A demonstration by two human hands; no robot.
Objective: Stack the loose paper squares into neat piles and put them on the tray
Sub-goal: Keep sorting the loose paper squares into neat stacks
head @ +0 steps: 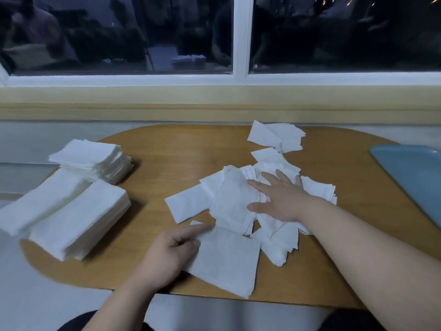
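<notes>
Loose squares [229, 201] heaped mid-tabletop [167, 158], a few more at the far edge. Right hand [279, 199] flat on the heap, fingers straight and spread. Left hand [167, 254] on the near square [226, 263], index straight, other fingers curled; can't tell if it grips. Stacks [71, 216] at the left edge. Tray [415, 177] at the right edge, no paper on its visible part.
</notes>
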